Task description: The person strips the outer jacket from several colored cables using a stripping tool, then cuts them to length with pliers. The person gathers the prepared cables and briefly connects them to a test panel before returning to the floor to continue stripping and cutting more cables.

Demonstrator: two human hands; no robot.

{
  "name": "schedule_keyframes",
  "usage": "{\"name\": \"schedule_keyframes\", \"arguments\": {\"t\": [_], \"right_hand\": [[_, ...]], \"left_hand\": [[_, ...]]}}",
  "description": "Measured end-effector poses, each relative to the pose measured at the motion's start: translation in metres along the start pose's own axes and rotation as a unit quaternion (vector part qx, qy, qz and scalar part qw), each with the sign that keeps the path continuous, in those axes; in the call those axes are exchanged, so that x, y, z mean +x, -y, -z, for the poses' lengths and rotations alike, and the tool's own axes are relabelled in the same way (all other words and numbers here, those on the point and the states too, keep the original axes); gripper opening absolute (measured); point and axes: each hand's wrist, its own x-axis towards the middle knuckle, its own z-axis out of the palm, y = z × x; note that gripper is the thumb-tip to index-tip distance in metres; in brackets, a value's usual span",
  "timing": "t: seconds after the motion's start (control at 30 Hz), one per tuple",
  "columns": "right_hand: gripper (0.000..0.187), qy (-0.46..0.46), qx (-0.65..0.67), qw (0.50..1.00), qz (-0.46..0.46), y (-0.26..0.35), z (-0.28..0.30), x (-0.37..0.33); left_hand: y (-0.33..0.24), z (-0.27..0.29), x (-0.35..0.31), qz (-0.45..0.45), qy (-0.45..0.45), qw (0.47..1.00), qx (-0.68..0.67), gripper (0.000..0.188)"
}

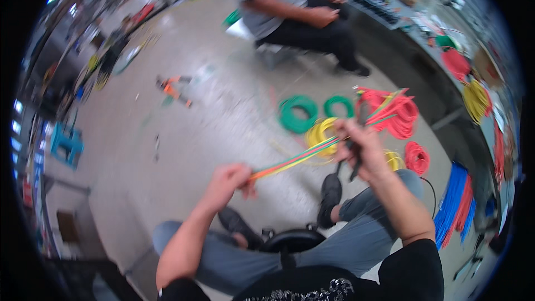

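Note:
A thin bundle of green, red and yellow wires [304, 159] stretches between my two hands above the floor. My left hand [231, 179] is closed around its left end. At the other end, my right hand [361, 147] is closed on the wires and on a dark, long-handled hand tool [355, 170], whose exact kind I cannot make out. Past my right hand the wire ends fan out over the coils. Beneath the bundle lies a yellow wire coil [321, 132], partly hidden by my right hand and the wires.
Green coils [298, 114] and red coils [404, 117] lie ahead on the floor. Blue wires [452, 198] lie at the right. Orange-handled pliers [177, 90] rest on the floor. A blue stool [67, 145] stands left. Another person [278, 11] sits ahead beside a long workbench [384, 8].

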Motion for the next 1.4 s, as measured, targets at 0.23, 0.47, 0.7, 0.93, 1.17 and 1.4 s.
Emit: {"name": "schedule_keyframes", "arguments": {"t": [0.23,0.47,0.7,0.93,1.17,1.4], "right_hand": [[0.033,0.001,0.037,0.999,0.007,-0.003,-0.019,-0.002],[0.032,0.009,-0.037,0.999,0.018,-0.01,-0.03,0.0],[0.031,0.03,-0.069,0.996,0.048,-0.016,-0.035,-0.004],[0.027,0.015,-0.116,0.989,0.086,-0.017,-0.043,-0.007],[0.023,0.036,-0.147,0.979,0.135,-0.016,-0.045,-0.007],[0.021,0.044,-0.155,0.976,0.144,-0.017,-0.042,-0.01]], "left_hand": [[-0.006,-0.003,0.006,0.025,-0.051,0.961,-0.27,0.076],[-0.004,-0.011,0.008,0.026,-0.088,0.941,-0.324,0.073],[0.005,-0.007,0.013,0.031,-0.084,0.966,-0.244,0.07],[0.007,-0.018,0.022,0.031,-0.06,0.932,-0.356,0.067],[0.006,-0.027,0.031,-0.014,-0.081,0.916,-0.393,0.071],[-0.003,-0.019,0.023,-0.02,-0.082,0.911,-0.404,0.084]]}}
